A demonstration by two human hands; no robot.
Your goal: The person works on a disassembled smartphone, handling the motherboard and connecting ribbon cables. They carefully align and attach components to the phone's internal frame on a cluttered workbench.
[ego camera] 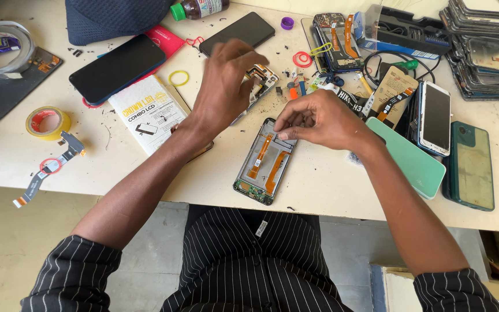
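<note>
An opened phone frame (264, 164) with orange flex cables lies on the white table (324, 185) in front of me. My right hand (319, 120) rests on its top end, thumb and forefinger pinched together there; whether a small part sits between them is too small to tell. My left hand (226, 86) hovers just above and left of it, fingers curled down over a second bare phone frame (260, 81). Nothing shows in that hand.
A black phone (116, 68), a white box (148, 112), yellow tape roll (47, 122) and loose flex cable (50, 167) lie left. Mint cover (414, 164), a white-edged phone (434, 117) and a green phone (472, 167) lie right. A stack of screens (486, 49) stands far right.
</note>
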